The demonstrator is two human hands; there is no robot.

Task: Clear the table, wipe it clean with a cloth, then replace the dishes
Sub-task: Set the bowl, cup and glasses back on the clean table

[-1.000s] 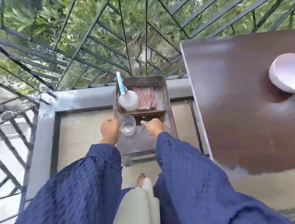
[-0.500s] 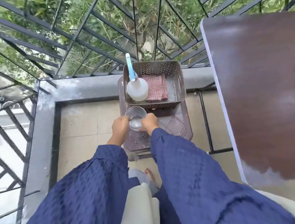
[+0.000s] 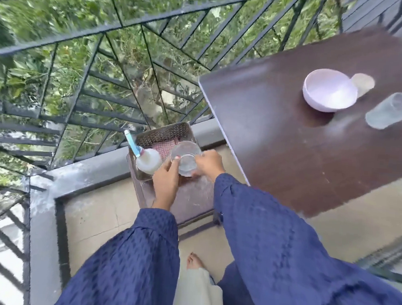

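Observation:
Both my hands hold a clear glass bowl point(image 3: 185, 158) above a low stool point(image 3: 191, 199). My left hand point(image 3: 166, 181) grips its left side, thumb on the rim; my right hand point(image 3: 208, 163) grips the right side. Behind it a perforated basket point(image 3: 165, 131) holds a red checked cloth point(image 3: 165, 147) and a white spray bottle point(image 3: 147, 161) with a blue nozzle. To the right, on the dark brown table point(image 3: 291, 147), stand a white bowl point(image 3: 328, 90), a small tan dish point(image 3: 363, 83) behind it, and a clear glass point(image 3: 391, 110).
A black metal railing point(image 3: 105, 77) with greenery behind it runs along the balcony ledge point(image 3: 85, 174). The tiled floor point(image 3: 98, 216) lies below, with my bare foot point(image 3: 195, 261) near the stool. The table's near left edge is close to my right sleeve.
Both hands closed on the glass bowl and lifted it off the stool, up and toward the basket. The view swung right, bringing the white bowl and glass on the table into sight.

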